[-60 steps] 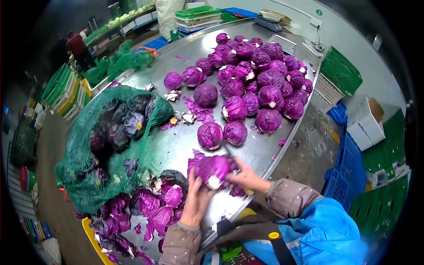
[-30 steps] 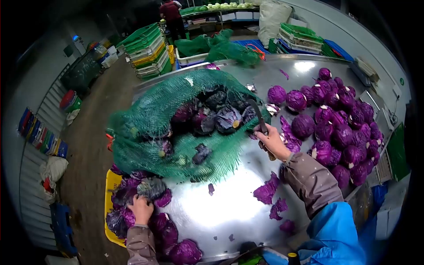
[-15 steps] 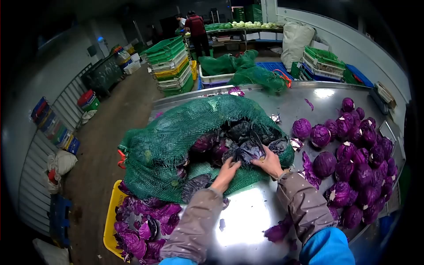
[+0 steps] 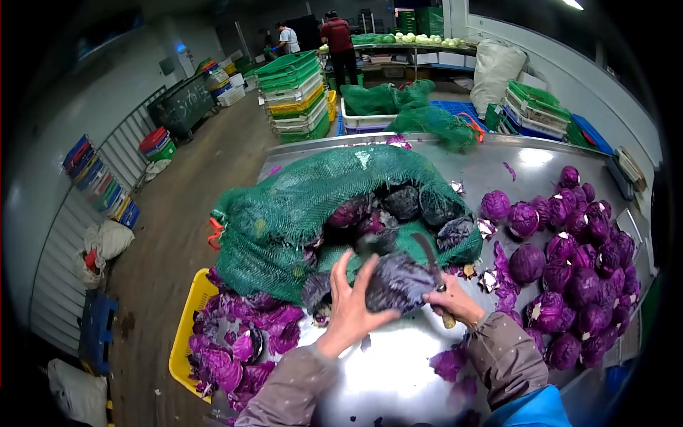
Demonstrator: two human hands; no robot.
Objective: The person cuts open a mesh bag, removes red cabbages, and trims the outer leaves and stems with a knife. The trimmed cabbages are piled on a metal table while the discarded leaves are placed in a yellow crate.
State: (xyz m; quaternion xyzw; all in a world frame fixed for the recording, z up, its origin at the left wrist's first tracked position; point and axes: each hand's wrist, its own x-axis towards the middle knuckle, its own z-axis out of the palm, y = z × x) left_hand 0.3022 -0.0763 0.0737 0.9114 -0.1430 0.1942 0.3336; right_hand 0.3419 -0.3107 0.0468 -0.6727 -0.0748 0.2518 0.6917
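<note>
A dark purple cabbage [image 4: 400,283] is held up between my hands over the metal table, at the mouth of a green mesh sack [image 4: 284,206]. My left hand [image 4: 352,302] is open at its left side, fingers spread and thumb along the near side. My right hand [image 4: 457,300] is closed round a knife [image 4: 431,257] with a dark curved blade and a pale handle end, its thumb against the cabbage. More dark cabbages [image 4: 402,203] show inside the sack. A dark blurred piece [image 4: 377,240] is just above my left fingers.
Trimmed purple cabbages [image 4: 583,285] are heaped on the right of the metal table [image 4: 356,398]. A yellow crate [image 4: 183,334] at the left holds loose purple leaves [image 4: 235,356]. Stacked crates [image 4: 292,96] stand beyond the table. Two people [image 4: 337,46] are at the back.
The cabbage has come out of the sack's opening toward me. My left hand has spread its fingers, and the knife blade now shows upright by my right hand. The view has shifted slightly.
</note>
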